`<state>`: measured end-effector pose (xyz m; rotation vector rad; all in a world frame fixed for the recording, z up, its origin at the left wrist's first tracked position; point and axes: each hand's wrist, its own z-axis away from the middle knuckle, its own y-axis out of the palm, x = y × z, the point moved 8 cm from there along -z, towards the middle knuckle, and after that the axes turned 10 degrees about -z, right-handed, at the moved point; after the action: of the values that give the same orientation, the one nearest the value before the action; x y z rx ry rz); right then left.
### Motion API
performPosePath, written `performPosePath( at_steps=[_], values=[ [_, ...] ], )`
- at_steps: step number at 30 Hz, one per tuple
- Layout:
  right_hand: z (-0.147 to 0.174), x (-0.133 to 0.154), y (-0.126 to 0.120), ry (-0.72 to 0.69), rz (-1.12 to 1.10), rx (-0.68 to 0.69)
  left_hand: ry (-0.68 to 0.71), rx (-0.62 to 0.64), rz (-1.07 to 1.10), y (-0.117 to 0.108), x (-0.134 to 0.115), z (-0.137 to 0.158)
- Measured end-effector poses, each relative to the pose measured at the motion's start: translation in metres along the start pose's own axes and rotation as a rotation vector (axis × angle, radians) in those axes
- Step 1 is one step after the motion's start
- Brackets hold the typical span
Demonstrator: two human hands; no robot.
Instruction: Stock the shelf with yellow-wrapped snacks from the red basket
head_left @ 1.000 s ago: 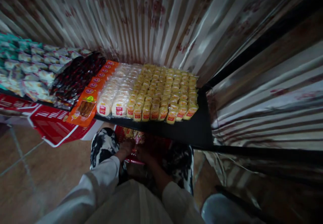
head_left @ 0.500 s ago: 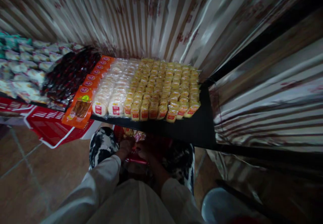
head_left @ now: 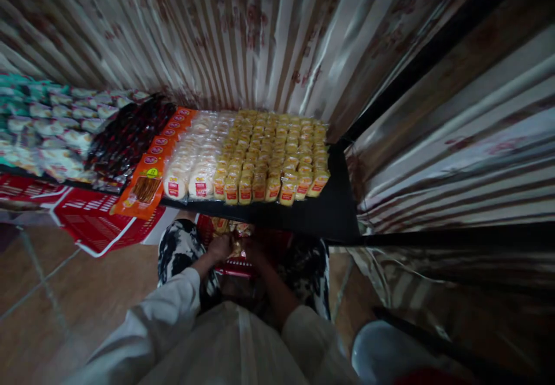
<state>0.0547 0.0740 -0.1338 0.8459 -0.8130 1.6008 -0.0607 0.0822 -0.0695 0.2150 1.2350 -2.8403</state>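
Observation:
Low between my knees stands a red basket [head_left: 237, 271], partly under the shelf edge, with several gold-and-white wrapped snack packets [head_left: 236, 248] inside. My left hand [head_left: 220, 247] reaches into it, its fingers curled in beside the packets; what they grip is hidden. Close to its right, my right hand [head_left: 255, 253] is also down in the basket, touching or almost touching the same packets. Shadow and blur hide its fingers.
On the black shelf [head_left: 333, 211] stand rows of yellow wrapped cakes [head_left: 273, 154], white round packs [head_left: 200, 159], orange snack bags [head_left: 150, 177], dark packets [head_left: 125, 142] and white-and-green packets [head_left: 60, 125]. Another red basket [head_left: 93, 217] is at left. A pale bucket [head_left: 381, 350] stands lower right.
My hands have shifted slightly inside the basket and moved a little apart, so gold packets now show between them. The view has turned slightly.

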Motion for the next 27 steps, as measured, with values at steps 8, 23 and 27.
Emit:
performPosePath(
  at_steps=[8, 23, 27],
  values=[
    [0.030, 0.029, -0.020, 0.052, -0.357, -0.069, 0.114, -0.138, 0.267, -0.033, -0.011, 0.018],
    [0.103, 0.115, -0.080, -0.141, -0.424, -0.087, 0.360, -0.089, 0.935, -0.047, -0.052, 0.078],
    [0.108, 0.129, -0.099, -0.212, -0.435, -0.171, 0.423, -0.079, 0.948, -0.056, -0.080, 0.085]
  ],
)
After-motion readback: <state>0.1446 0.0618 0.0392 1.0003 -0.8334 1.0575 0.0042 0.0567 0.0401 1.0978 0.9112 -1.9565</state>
